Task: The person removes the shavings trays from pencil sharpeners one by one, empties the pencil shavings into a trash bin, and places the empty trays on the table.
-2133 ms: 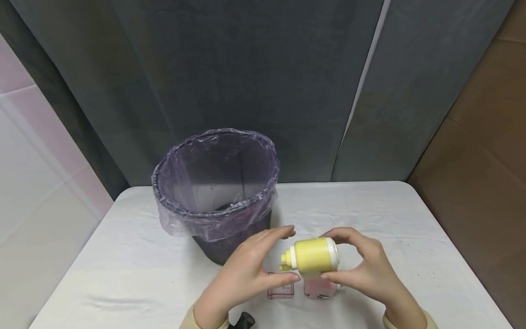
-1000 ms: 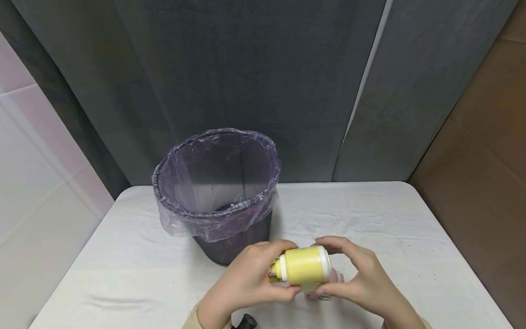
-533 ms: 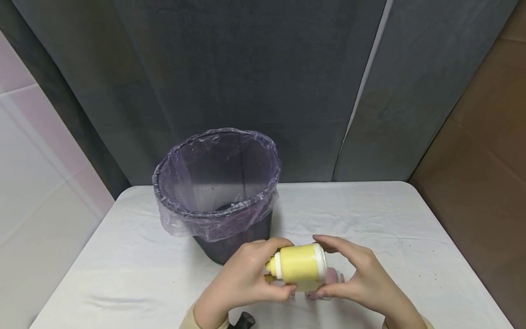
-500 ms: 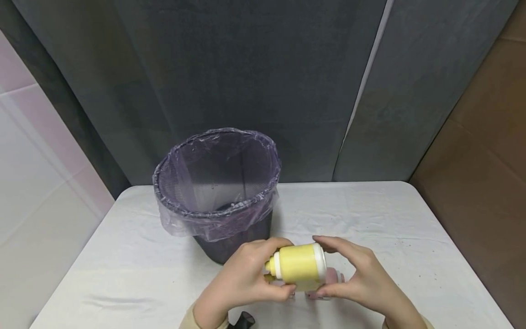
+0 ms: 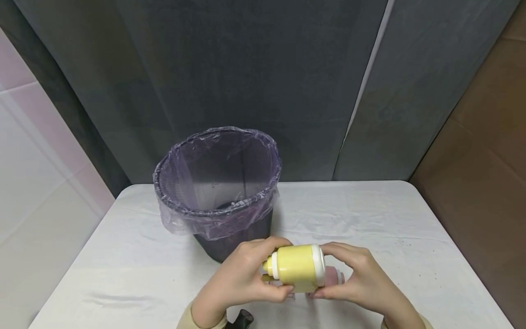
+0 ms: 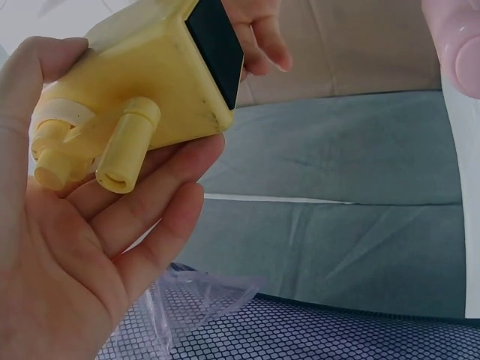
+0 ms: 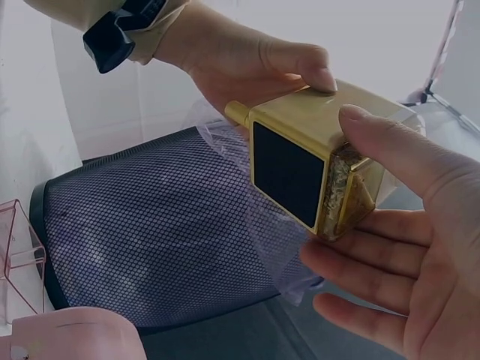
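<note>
A yellow crank pencil sharpener with white bands is held above the table, lying sideways between both hands. My left hand grips its crank end, thumb below and fingers above in the head view. At the other end, my right hand pinches the body near the clear compartment, which shows brownish bits inside. A dark square pad covers one face. Behind and below lies a pink sharpener, partly hidden. A clear pink-edged drawer stands near the pink sharpener in the right wrist view.
A dark mesh waste bin with a purple plastic liner stands left of centre, just behind my left hand. White cloth covers the table. A grey curtain hangs at the back, and a brown panel at the right.
My left hand was apart from the sharpener and has closed round its crank end. The sharpener has shifted left and slightly down. My right hand's upper fingers have moved onto its far end.
</note>
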